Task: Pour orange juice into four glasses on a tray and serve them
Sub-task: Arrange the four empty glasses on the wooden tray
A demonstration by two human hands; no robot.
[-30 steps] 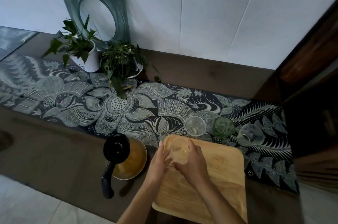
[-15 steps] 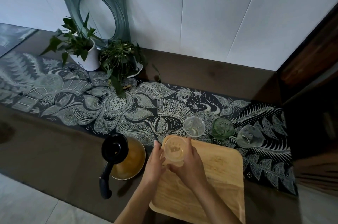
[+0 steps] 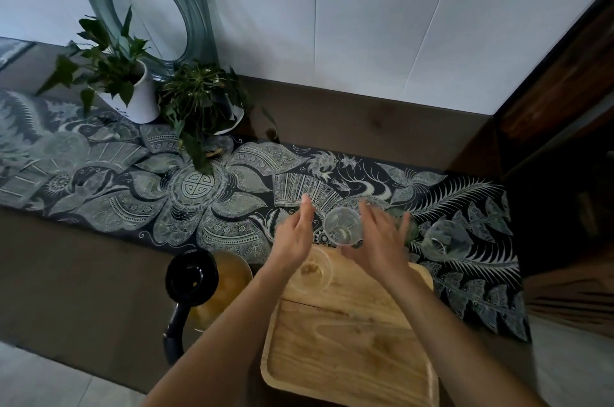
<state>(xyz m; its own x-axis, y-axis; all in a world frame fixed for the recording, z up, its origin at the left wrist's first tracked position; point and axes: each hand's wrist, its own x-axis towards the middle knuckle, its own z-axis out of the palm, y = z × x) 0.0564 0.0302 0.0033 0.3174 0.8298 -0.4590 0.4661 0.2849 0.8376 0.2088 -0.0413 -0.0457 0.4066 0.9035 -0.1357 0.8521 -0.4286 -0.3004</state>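
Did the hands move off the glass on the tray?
Yes. Both the left hand and right hand went away from it toward the clear glass beyond the wooden tray.

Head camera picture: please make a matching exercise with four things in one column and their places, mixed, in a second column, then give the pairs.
Things:
1. wooden tray
2. juice jug
3. clear glass
4. white plant pot

Places:
A. at the back, by the wall
B. on the tray's far left corner
C. left of the tray, black lid on top
D. nearest the camera, under the forearms

Pairs: 1-D, 2-C, 3-B, 4-A
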